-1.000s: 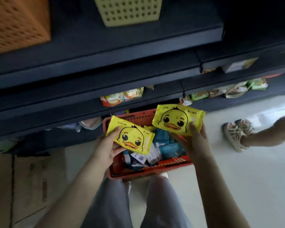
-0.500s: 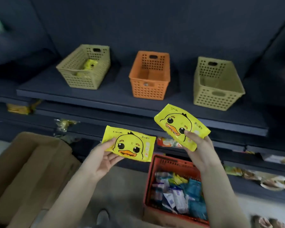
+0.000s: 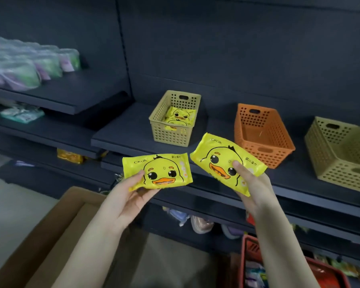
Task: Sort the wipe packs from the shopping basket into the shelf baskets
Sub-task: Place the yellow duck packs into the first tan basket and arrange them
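- The red shopping basket (image 3: 250, 251) sits lowest and nearest, under the right forearm, with more packs inside
- The left hand (image 3: 129, 199) grips one yellow duck pack (image 3: 166, 170) at its left end, thumb on the printed face and fingers underneath; the pack's long axis runs nearly level, left to right
- The right hand (image 3: 255, 189) clamps a second duck pack (image 3: 216, 156), thumb on the face and fingers behind; this pack tilts, high at its left end and low at its right
- The hands are apart, and the two packs come close without touching
- Up and ahead on the shelf, the khaki basket (image 3: 170, 134) already holds matching duck packs (image 3: 182, 117); it stands just above the left pack, so the left hand looks nearer
- The orange basket (image 3: 265, 151) stands further right, just behind the right pack's top edge, and seems empty
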Action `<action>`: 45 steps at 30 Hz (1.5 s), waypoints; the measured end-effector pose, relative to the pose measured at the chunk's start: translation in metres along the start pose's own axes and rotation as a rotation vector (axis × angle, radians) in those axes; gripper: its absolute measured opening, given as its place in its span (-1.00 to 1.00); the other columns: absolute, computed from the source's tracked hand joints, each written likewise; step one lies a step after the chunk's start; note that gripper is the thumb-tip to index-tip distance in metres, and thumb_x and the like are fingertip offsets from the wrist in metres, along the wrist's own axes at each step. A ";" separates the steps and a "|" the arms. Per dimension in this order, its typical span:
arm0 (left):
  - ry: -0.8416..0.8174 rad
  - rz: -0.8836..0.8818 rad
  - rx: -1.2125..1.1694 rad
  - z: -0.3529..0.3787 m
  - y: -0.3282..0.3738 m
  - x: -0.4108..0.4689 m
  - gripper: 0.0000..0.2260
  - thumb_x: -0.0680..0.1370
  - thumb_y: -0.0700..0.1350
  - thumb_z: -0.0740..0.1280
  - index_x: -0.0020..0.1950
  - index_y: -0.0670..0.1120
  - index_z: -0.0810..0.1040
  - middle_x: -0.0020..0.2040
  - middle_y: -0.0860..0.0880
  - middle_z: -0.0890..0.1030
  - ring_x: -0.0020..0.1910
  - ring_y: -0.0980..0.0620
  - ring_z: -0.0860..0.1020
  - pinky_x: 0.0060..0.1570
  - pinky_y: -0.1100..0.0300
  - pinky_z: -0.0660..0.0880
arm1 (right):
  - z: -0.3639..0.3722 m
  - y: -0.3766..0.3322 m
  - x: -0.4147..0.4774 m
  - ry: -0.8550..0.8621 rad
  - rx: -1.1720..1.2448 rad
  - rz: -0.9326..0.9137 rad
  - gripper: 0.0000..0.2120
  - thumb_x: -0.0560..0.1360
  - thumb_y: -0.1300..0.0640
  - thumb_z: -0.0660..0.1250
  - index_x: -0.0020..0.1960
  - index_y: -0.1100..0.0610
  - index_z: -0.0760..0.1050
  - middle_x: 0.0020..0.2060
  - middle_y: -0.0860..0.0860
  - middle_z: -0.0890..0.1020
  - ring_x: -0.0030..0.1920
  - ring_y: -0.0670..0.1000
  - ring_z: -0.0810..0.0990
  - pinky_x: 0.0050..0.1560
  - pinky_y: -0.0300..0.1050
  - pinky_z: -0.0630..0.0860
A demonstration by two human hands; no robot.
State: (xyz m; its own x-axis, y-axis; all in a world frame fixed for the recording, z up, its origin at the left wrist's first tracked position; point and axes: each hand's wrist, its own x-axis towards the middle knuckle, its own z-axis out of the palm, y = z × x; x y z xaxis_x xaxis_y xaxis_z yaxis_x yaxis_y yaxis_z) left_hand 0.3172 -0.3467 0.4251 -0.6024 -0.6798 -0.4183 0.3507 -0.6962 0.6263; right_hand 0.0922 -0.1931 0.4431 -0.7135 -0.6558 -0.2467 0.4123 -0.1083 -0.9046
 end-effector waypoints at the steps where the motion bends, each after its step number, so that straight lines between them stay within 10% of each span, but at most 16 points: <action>1: 0.004 0.014 0.004 0.000 0.008 0.006 -0.70 0.58 -0.25 0.26 0.32 -0.22 0.47 0.22 -0.20 0.61 0.19 -0.18 0.59 0.08 -0.14 0.56 | 0.009 -0.001 0.007 0.003 -0.024 -0.006 -0.68 0.50 0.19 0.39 0.25 0.10 0.53 0.05 0.04 0.70 0.04 0.07 0.69 0.00 -0.02 0.59; 21: 0.238 0.362 0.027 0.029 0.156 0.231 -0.75 0.62 -0.19 0.25 0.30 -0.15 0.48 0.12 -0.14 0.67 0.04 -0.10 0.67 -0.05 -0.06 0.63 | 0.148 -0.035 0.283 -0.137 -0.647 -0.128 -0.85 0.43 0.19 0.48 -0.05 -0.01 0.63 -0.11 -0.07 0.71 -0.06 -0.02 0.69 0.05 0.05 0.61; 32: 0.046 0.152 -0.001 0.087 0.170 0.358 -0.74 0.63 -0.20 0.23 0.32 -0.15 0.45 0.12 -0.17 0.65 0.04 -0.14 0.66 0.05 -0.14 0.59 | 0.171 0.020 0.321 -0.233 -1.160 0.223 -0.22 0.26 -0.33 0.43 0.32 0.10 0.43 0.20 0.00 0.55 0.15 0.05 0.54 0.15 0.01 0.49; 37: -0.040 0.080 0.053 0.099 0.166 0.398 -0.73 0.64 -0.18 0.21 0.35 -0.15 0.42 0.19 -0.17 0.62 0.10 -0.15 0.64 0.12 -0.16 0.56 | 0.182 -0.006 0.345 -0.349 -1.395 0.143 -0.70 0.46 0.03 0.44 0.16 0.08 0.61 0.20 0.02 0.59 0.20 0.00 0.53 0.15 -0.13 0.42; 45: -0.134 0.061 0.037 0.091 0.153 0.423 -0.77 0.66 -0.17 0.17 0.31 -0.04 0.43 0.22 -0.12 0.59 0.19 -0.14 0.60 0.17 -0.15 0.53 | 0.204 0.015 0.358 -0.664 -1.705 0.332 -0.54 0.60 -0.06 0.23 0.44 0.08 0.36 0.38 0.05 0.45 0.34 0.08 0.42 0.30 -0.06 0.36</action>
State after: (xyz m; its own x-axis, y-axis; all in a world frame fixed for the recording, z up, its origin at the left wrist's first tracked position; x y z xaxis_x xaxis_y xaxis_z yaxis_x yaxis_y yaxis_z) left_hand 0.0512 -0.7198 0.4038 -0.6719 -0.6819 -0.2892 0.3642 -0.6441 0.6726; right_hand -0.0414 -0.5818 0.4116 -0.2487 -0.6840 -0.6858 -0.7721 0.5675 -0.2861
